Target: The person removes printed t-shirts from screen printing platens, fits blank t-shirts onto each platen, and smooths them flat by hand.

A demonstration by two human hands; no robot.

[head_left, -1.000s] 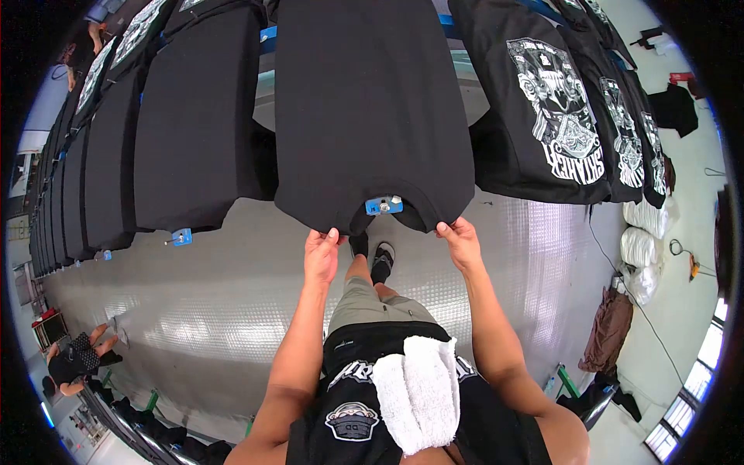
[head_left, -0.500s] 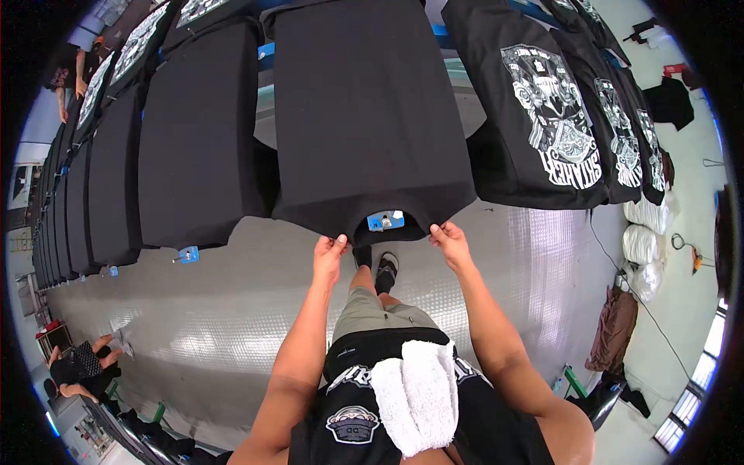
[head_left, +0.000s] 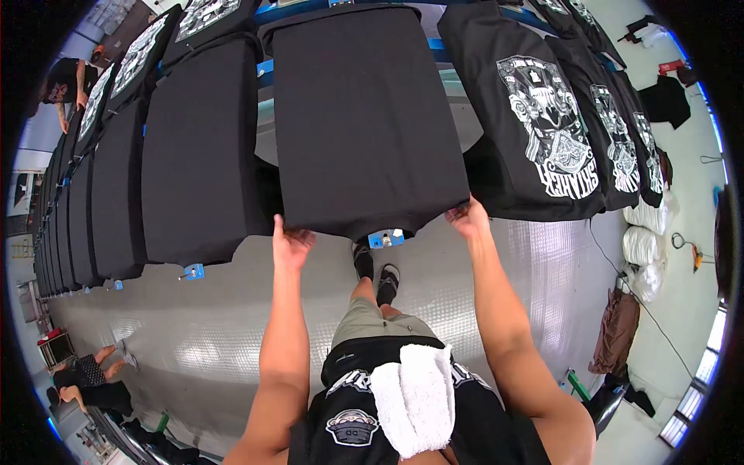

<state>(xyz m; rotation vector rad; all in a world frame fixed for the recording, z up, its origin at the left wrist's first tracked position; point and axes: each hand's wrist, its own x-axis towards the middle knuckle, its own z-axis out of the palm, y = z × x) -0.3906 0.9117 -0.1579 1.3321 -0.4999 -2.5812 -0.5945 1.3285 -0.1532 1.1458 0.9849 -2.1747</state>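
A plain black T-shirt [head_left: 368,116] lies stretched flat over a printing board, its neck end towards me. At the collar, a blue metal clamp [head_left: 387,239] of the board shows. My left hand [head_left: 292,246] cups the near left corner of the shirt, thumb at the side and fingers curled at the lower edge. Around the near right corner, my right hand [head_left: 470,220] grips the fabric, its fingertips partly hidden by the cloth.
Plain black shirts on boards [head_left: 198,155] line up to the left. On the right, black shirts with white prints [head_left: 550,124] hang over boards. A person [head_left: 70,89] stands at the far left, another person [head_left: 89,376] sits lower left. White bundles [head_left: 642,244] lie at right.
My hands have moved apart from the collar to the shirt's two near corners. The shirt's neck end now sits further back, showing more of the blue clamp. The view has shifted slightly.
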